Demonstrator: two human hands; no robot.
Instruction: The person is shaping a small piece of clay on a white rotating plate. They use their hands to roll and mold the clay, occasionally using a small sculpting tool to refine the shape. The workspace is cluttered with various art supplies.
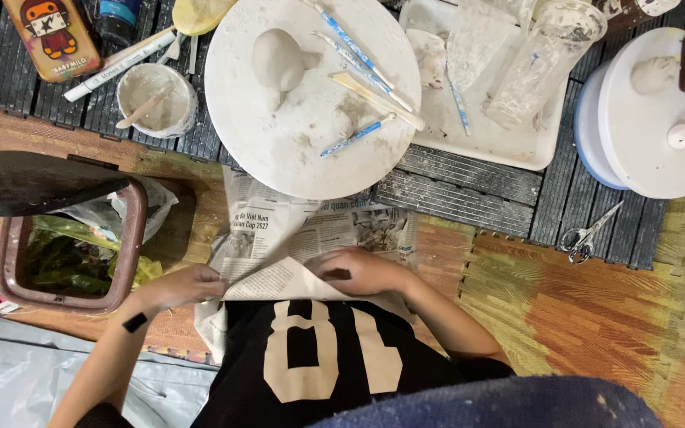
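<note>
A sheet of newspaper (295, 234) lies on the floor in front of me, partly folded over my lap. My left hand (184, 284) pinches its left edge. My right hand (358, 271) presses down on a folded flap near the middle. Just beyond the paper sits a round white turntable (279, 150) carrying a grey clay figure (277, 62), a small clay lump (344, 120) and several blue-and-white modelling tools (356, 135).
A brown bin (132, 254) with green scraps stands at the left. A clay-smeared cup (156, 97) sits behind it. A white tray (509, 135) holds a plastic cup (541, 63). Scissors (588, 235) lie at the right, near a second turntable (652, 143).
</note>
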